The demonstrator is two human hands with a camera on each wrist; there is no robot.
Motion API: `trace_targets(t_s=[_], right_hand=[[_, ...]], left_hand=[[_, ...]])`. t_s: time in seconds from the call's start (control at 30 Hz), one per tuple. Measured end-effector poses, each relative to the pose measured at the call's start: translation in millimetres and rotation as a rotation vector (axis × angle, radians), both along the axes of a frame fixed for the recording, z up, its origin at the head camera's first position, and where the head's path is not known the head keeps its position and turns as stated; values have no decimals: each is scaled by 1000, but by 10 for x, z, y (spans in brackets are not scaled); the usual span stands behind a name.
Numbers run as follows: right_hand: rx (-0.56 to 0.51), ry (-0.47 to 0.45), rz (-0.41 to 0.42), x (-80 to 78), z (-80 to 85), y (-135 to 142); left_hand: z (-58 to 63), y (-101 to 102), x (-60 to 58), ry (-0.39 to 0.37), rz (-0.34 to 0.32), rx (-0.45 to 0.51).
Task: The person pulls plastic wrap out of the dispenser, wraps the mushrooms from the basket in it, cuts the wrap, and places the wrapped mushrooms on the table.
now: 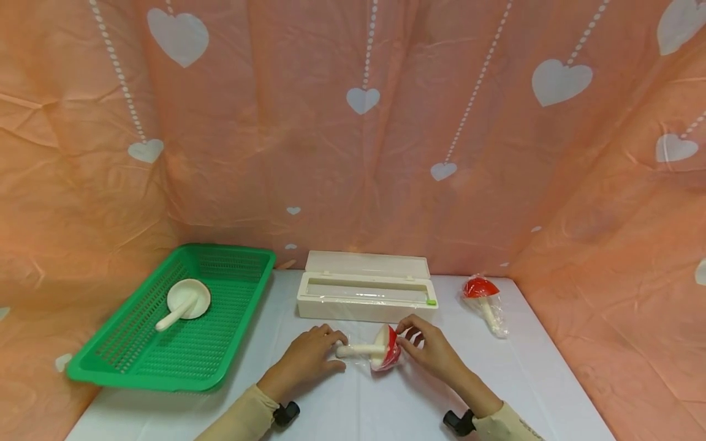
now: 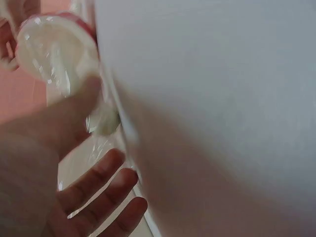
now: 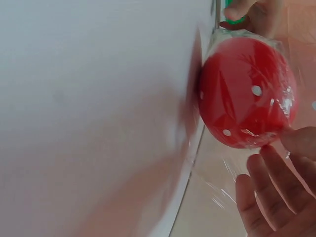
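Observation:
A toy mushroom (image 1: 358,350) with a red, white-dotted cap (image 3: 247,94) and a pale stem (image 2: 104,118) lies sideways on the white table, wrapped in clear plastic film. Around the stem's end is my left hand (image 1: 309,355), its thumb near the stem and its fingers spread (image 2: 101,190). At the cap, my right hand (image 1: 432,352) pinches the wrapped edge between thumb and index finger, the other fingers (image 3: 269,197) extended. Just behind the mushroom stands a white cling film dispenser (image 1: 366,309) with its lid raised and a green slide cutter (image 1: 431,302).
On the left, a green plastic basket (image 1: 220,367) holds an unwrapped mushroom (image 1: 187,300), underside up. Another film-wrapped red mushroom (image 1: 481,289) lies at the back right. An orange curtain (image 1: 331,184) with white hearts encloses the table's back and sides.

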State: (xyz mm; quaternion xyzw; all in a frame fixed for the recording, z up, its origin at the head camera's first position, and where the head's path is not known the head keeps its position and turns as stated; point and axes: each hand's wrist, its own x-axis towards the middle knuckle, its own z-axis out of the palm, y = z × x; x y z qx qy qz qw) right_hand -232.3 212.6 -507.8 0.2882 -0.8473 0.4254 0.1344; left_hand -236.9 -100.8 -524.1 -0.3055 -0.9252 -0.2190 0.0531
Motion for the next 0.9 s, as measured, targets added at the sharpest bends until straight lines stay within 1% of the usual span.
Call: trace_targets(t_s=[0.13, 0.2, 0.27, 0.37, 0.47, 0.57, 0.73, 0.8, 0.9], right_hand=[[-4, 79, -41, 5, -16, -32], [11, 133, -61, 2, -16, -46], [35, 177, -62, -5, -18, -56], [67, 223, -45, -8, -27, -56], [80, 261, -26, -11, -42, -57], [74, 292, -7, -18, -57, -60], [67, 308, 64, -8, -80, -50], [99, 310, 71, 14, -87, -36], [183, 320, 43, 42, -85, -19]], left_hand=[[-19, 42, -11, 36, 12, 6], [-22, 55, -22, 60, 24, 6], [-23, 62, -30, 67, 39, 10], [-21, 55, -46, 46, 54, 16], [-8, 35, -51, 13, 63, 43], [11, 16, -39, 4, 68, 80], [36, -6, 15, -8, 88, 117], [41, -15, 38, -23, 102, 123], [61, -38, 65, -33, 111, 146]])
